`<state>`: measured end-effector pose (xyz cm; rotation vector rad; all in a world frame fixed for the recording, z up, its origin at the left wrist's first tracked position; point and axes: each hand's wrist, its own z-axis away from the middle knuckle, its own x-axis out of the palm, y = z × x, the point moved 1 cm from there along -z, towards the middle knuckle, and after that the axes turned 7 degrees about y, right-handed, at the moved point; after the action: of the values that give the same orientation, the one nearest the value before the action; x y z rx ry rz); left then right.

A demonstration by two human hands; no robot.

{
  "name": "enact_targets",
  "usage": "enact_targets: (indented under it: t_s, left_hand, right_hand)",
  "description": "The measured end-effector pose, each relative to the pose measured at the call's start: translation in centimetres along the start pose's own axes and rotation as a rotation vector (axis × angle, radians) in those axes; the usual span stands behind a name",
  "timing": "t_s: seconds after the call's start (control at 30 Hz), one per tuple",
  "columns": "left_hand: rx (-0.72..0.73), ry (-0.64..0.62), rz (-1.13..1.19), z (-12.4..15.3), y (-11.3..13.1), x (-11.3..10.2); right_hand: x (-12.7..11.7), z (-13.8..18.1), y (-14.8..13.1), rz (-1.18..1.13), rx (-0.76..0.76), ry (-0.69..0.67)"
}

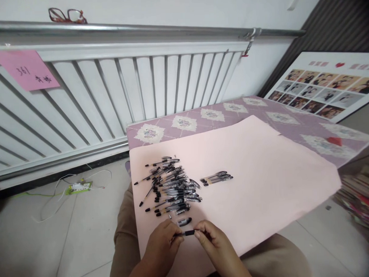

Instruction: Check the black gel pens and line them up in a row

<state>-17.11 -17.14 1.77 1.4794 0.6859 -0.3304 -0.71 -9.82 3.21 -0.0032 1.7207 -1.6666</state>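
Low over the pink sheet (258, 164), my left hand (164, 241) pinches the barrel of a pen (188, 233) with a black grip. The fingers of my right hand (213, 236) are closed at the other end of the pen, around its tip; whether a small part sits between them is hidden. Just above the held pen lies a loose black pen cap (184, 222). Beyond it is a heap of pen parts (172, 191), with barrels, dark ends and clear caps jumbled together. Several capped pens (216, 178) lie side by side to the right of the heap.
The sheet covers a table with a purple patterned cloth (214, 115). A white radiator (158, 83) stands behind, with glasses (67, 15) on the pipe above. A photo board (324, 85) leans at the right. A power strip (79, 187) with cables lies on the floor at left.
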Motion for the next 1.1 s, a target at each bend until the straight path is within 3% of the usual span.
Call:
enact_targets:
  t_s: [0.2, 0.43, 0.7, 0.93, 1.1]
  left_hand:
    - [0.031, 0.004, -0.043, -0.1, 0.4, 0.0]
    - [0.008, 0.021, -0.034, -0.1, -0.1, 0.0]
    - [0.041, 0.037, -0.041, -0.1, 0.4, -0.1]
    - [0.025, 0.032, -0.071, -0.3, 0.3, -0.3]
    - [0.046, 0.03, -0.122, 0.0, 0.2, -0.3]
  right_hand:
    - [0.2, -0.1, 0.0, 0.15, -0.03, 0.042]
    - [-0.5, -0.2, -0.3, -0.068, 0.037, 0.004]
    - [-0.2, -0.2, -1.0, 0.135, -0.04, 0.052]
    - [-0.7, -0.2, -1.0, -0.048, -0.04, 0.044]
    - [-0.3, -0.1, -1.0, 0.003, -0.036, 0.051]
